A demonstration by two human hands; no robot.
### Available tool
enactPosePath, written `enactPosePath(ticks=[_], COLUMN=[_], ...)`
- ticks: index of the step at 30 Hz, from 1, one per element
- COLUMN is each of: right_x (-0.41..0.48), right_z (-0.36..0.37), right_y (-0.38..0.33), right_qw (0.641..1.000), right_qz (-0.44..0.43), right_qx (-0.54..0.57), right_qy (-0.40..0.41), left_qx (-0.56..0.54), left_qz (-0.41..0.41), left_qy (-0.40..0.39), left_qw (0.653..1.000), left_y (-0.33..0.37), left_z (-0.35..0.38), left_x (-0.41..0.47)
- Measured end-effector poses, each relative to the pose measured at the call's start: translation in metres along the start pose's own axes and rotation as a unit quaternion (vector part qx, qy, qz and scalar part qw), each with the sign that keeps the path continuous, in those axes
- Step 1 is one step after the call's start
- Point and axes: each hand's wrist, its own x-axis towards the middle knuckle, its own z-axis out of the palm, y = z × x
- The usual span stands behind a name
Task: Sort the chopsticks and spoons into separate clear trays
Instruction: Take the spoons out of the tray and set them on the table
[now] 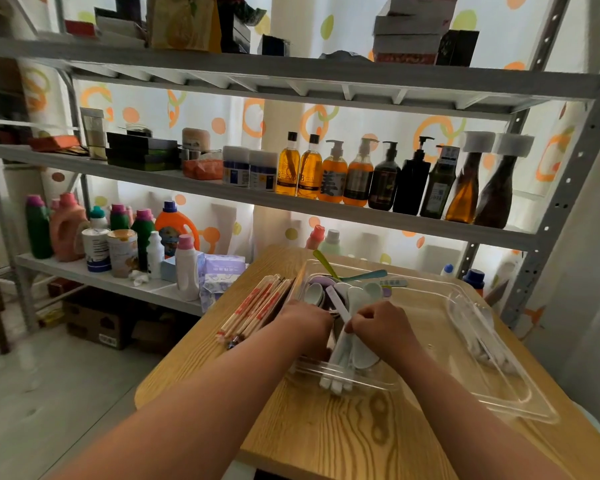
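Reaching in over the near edge of the bench (326, 438), both hands are down in the small clear tray (360, 384) where the spoons (355, 299) are piled. The right hand (383, 329) has its fingers (355, 323) curled together, and they look pinched on the handle of a white spoon (336, 301) that sticks up and away from them. The left hand (305, 322) is knuckles-up with its fingers tucked down among the spoons, so I honestly can't tell if it's holding anything.

Just left of the left fingers is the bundle of chopsticks (257, 308), tips fanned toward the bench edge; can't tell if there's a tray under them. Right of the right fingers sits a big clear tray (506, 407) with a few pale bits along its far side, too blurry to name.

My guess on handling: the spoons look like glossy ceramic or plastic, so stiff, light, a bit slick, maybe chippable if dropped. Grabbing mid-handle seems safest, since the bowls nest and would drag their neighbours along. The chopsticks are thin, stiff and rolly, so I'd pinch the whole bunch near the middle.

Beyond all the fingers, shelves (291, 199) full of bottles (333, 174).
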Motion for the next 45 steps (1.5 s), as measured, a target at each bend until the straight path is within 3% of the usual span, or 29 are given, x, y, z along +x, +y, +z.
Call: enactPosePath(ticks=[7, 12, 15, 21, 24, 27, 30, 34, 39, 43, 45], right_x=[-0.004, -0.003, -0.001, 0.007, 0.018, 0.036, 0.054, 0.063, 0.063, 0.057, 0.052], right_z=[-0.005, -0.004, -0.003, -0.011, -0.018, -0.021, -0.025, -0.03, -0.028, -0.022, -0.022], right_y=[-0.002, -0.004, -0.002, 0.002, 0.009, 0.022, 0.04, 0.05, 0.035, 0.024, 0.023], right_qw=[0.999, 0.998, 0.998, 0.998, 0.997, 0.99, 0.979, 0.985, 0.98, 0.992, 0.992], right_qz=[-0.028, -0.023, -0.022, -0.018, -0.025, -0.01, 0.071, 0.123, 0.088, 0.033, 0.018], right_qx=[0.03, 0.038, 0.049, 0.053, 0.065, 0.056, 0.045, 0.093, 0.143, 0.083, 0.114], right_qy=[-0.029, -0.033, -0.038, -0.043, 0.017, 0.13, 0.186, 0.073, 0.109, 0.087, 0.058], left_qx=[-0.095, -0.174, -0.22, -0.198, -0.189, -0.228, -0.29, -0.303, -0.373, -0.383, -0.394], left_qz=[-0.02, -0.08, -0.069, -0.034, -0.034, -0.056, -0.006, 0.072, 0.039, -0.002, 0.013], left_qy=[0.04, 0.171, 0.221, 0.209, 0.162, 0.204, 0.215, 0.166, 0.176, 0.235, 0.267], left_qw=[0.995, 0.966, 0.948, 0.957, 0.968, 0.95, 0.933, 0.936, 0.91, 0.893, 0.879], left_y=[-0.003, -0.008, -0.009, -0.012, -0.017, -0.024, -0.024, -0.02, -0.021, -0.022, -0.021], left_z=[0.001, 0.003, 0.002, 0.0, 0.0, 0.0, 0.004, 0.018, 0.019, 0.018, 0.015], left_x=[0.009, 0.021, 0.03, 0.051, 0.063, 0.076, 0.084, 0.089, 0.093, 0.092, 0.088])
